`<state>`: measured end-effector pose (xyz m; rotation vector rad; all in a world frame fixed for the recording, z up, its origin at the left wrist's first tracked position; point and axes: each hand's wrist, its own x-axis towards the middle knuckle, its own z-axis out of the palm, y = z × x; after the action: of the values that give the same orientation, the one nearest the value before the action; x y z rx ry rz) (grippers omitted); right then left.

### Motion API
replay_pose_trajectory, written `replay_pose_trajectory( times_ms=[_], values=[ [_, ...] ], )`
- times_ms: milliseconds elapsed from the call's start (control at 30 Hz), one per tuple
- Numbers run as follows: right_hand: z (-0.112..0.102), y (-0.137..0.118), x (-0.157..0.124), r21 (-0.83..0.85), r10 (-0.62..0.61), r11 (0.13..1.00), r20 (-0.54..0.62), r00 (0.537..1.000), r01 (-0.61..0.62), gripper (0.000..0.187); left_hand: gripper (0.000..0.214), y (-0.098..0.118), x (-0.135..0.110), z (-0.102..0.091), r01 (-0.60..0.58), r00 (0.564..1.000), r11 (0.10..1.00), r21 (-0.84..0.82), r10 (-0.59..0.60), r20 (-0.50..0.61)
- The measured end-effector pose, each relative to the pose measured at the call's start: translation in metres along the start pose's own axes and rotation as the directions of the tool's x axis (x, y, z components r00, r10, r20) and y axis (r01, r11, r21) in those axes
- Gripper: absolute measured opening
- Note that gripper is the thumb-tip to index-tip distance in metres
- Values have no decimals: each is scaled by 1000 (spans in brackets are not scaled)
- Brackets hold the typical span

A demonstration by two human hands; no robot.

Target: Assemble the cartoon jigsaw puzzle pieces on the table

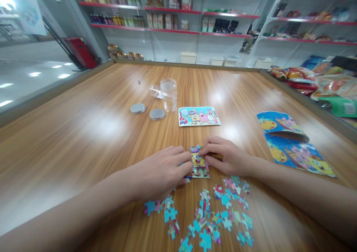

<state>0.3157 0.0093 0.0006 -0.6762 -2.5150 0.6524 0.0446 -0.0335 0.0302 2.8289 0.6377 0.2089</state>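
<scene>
A partly joined jigsaw puzzle [198, 162] with a yellow cartoon character lies flat on the wooden table between my hands. My left hand [170, 170] curls its fingers against the puzzle's left side, and its fingertips are partly hidden. From the right, my right hand [223, 155] has bent fingers and thumb on the puzzle's right edge. Loose jigsaw pieces [205, 240], mostly light blue, are scattered on the near side of both hands. Just beyond the puzzle lies a picture card [199, 117] showing several cartoon characters.
Two silver lids [157, 114] lie left of an upright clear plastic jar [169, 95], with another clear container [156, 92] on its side. A folded blue printed sheet [298, 147] rests at the right. Bagged goods [331, 84] border the table's right edge; stocked shelves [173, 10] stand behind.
</scene>
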Motion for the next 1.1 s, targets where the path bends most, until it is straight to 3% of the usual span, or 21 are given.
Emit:
replay_pose_trajectory(
  times_ms=[800,1100],
  values=[
    [0,1,-1,21,-2,1000,-2,1000,2,18,13,-2,-1,-4,38,999,996,75,-38,-6],
    [1,0,-1,11,11,1000,8,1000,-11,18,17,-4,-1,-9,109,994,989,97,-112,19]
  ],
)
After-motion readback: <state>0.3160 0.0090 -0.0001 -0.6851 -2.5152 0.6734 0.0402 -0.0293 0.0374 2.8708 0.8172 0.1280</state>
